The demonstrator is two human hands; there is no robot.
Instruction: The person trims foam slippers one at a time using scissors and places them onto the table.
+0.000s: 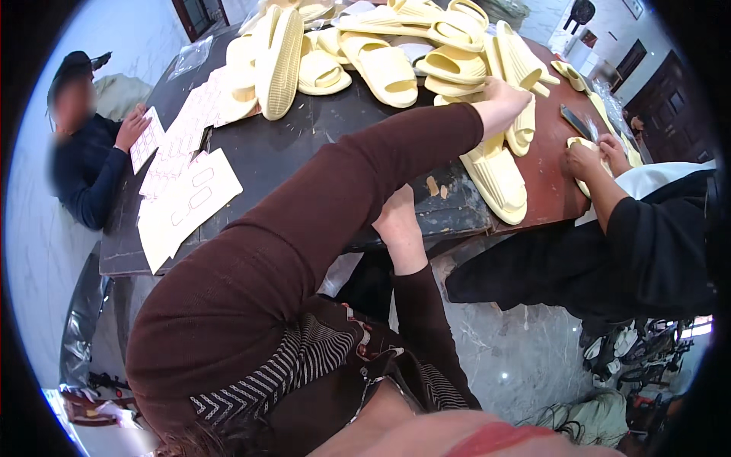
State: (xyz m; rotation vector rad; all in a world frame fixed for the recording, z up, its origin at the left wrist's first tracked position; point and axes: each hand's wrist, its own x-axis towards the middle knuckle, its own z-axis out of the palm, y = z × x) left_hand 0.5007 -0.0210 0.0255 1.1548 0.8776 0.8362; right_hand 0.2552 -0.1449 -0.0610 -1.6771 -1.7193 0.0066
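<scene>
My left hand reaches far across the dark table to the edge of a pile of pale yellow slippers. Its fingers close on one yellow slipper, and the fingertips are hidden behind it. Just below that lies another yellow slipper, sole up, near the table's front edge. My right hand rests at the table's front edge, seen from the back. Its fingers are curled out of sight, so I cannot tell whether it holds anything.
White sheets with cut-out shapes lie on the table's left. A seated person in dark blue has a hand on one. At the right, a person in black sleeves handles a pale yellow piece. A dark flat object lies nearby.
</scene>
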